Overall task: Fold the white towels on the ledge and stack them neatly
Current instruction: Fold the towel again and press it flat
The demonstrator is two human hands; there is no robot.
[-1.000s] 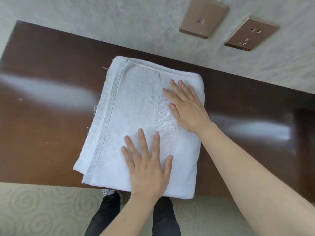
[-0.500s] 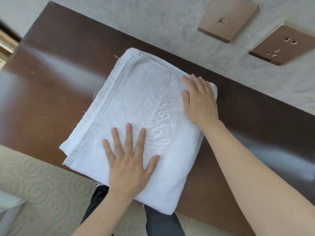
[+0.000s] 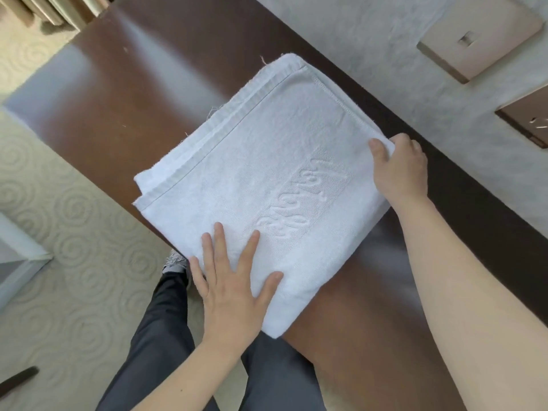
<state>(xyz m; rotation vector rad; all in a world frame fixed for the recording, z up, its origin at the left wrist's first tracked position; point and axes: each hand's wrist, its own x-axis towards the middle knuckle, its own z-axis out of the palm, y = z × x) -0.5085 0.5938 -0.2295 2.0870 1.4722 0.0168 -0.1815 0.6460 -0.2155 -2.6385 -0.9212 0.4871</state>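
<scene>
Folded white towel [image 3: 267, 185] lies askew on the dark table [image 3: 124, 93], near corner hanging past the table's front edge; left hand [image 3: 234, 289] flat w/ fingers spread, pressing that overhanging end, right hand [image 3: 400, 173] w/ thumb on top and fingers curled round the towel's wall-side corner. Risk, judging from this: lifting the left palm while pulling w/ the right could tip the unsupported end off the table edge & undo the fold, layers near the hem [image 3: 207, 149] already look slightly offset. Could also drag the top layer alone, since grip seems limited to one corner, leaving a skewed fold for stacking.
</scene>
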